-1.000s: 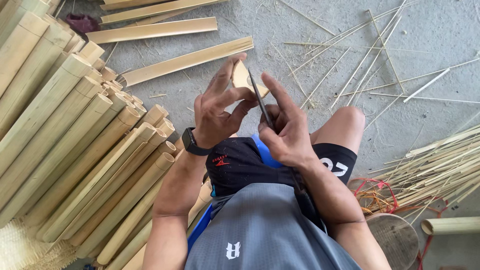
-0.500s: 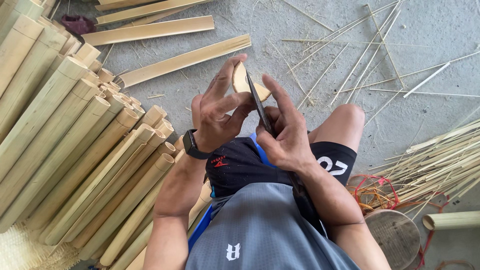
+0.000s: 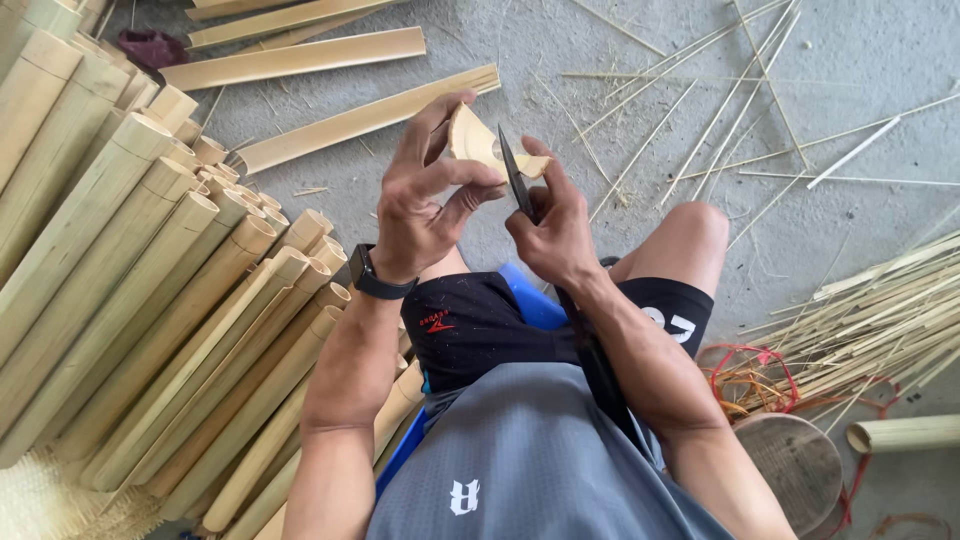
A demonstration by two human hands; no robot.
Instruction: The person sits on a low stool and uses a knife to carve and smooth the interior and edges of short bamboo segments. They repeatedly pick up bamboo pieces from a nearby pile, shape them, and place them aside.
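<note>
Head view, looking straight down over a seated person's lap: the left hand has its grip closed on a short bamboo piece, a pale, curved slice with a smooth hollow inner face. The thumb presses it from below and the fingers curl over its top edge. The piece sits just above the middle of the frame, raised over the knees. A black watch circles the left wrist.

At 3 o'clock from the piece, the right hand has its grip wrapped tight around a knife. Its dark, narrow blade stands up from the fist and its edge touches the bamboo piece on the right side. The thumb of this hand rests against the piece near the blade.

At 9 o'clock a stack of bamboo poles lies slanted: round, hollow, yellowish tubes with cut ends facing the lap. At 12 o'clock flat split slats lie on the grey concrete floor, which looks rough and dusty. Thin bamboo strips are scattered at 1 o'clock, and a thicker bundle of strips lies at 3 o'clock. At 4 o'clock a round wooden stool stands beside tangled red cord. The person wears black shorts and a grey shirt.
</note>
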